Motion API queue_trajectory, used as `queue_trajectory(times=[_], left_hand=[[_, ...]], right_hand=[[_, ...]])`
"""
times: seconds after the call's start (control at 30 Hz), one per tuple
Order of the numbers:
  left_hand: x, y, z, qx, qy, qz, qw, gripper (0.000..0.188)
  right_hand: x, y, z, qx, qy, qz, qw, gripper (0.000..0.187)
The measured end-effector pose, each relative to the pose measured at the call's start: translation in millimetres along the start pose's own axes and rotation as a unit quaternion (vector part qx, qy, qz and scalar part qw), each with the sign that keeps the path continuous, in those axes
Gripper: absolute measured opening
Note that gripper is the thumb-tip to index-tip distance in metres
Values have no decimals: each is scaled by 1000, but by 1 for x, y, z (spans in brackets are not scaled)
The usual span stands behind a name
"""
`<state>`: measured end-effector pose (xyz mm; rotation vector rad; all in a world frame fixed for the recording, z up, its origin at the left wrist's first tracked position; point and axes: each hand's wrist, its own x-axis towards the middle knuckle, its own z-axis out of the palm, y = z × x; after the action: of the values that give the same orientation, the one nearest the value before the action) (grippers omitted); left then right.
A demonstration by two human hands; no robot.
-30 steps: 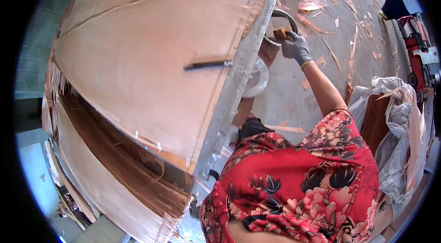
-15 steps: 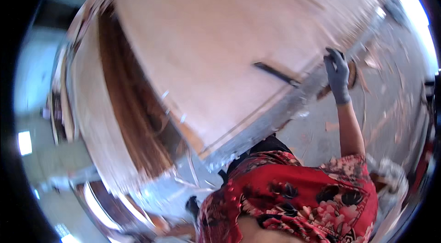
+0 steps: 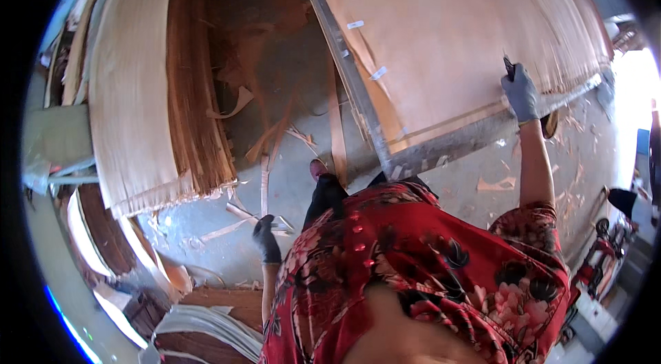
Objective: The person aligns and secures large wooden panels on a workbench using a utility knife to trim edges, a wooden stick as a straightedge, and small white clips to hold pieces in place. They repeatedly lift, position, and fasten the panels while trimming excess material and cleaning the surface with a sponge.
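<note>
My right hand, in a grey glove with dark fingertips, is closed round a small black tool with a thin tip, which looks like a knife. It is over the near right part of a broad, pale wood veneer sheet on a table. Small white tape pieces stick to the sheet's left edge. Low at my left side, my left hand wears a dark glove, its fingers curled. A thin greyish piece shows beside those fingers; whether they grip it is unclear.
To the left stands a stack of veneer sheets with brown edges. Veneer scraps litter the grey floor between stack and table. The grey table edge runs just in front of me. At far right is a red machine.
My view has turned, and the table sits farther right. The right hand, seen before with nothing in it, now holds the black tool. My left hand has come into view.
</note>
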<state>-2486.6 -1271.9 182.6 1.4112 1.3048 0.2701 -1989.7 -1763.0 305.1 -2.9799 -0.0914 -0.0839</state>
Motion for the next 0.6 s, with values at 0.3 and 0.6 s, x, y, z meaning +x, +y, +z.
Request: queue_trajectory(times=[0.3,0.6], left_hand=[[101,28,-109,-24,40,-22,999,20],[138,46,-97,16,-4,-31,999,22]], right_hand=[[-35,-259,45,-51,191,-103,975,34],[-22,-310,76,-33,104,-83,991,32]])
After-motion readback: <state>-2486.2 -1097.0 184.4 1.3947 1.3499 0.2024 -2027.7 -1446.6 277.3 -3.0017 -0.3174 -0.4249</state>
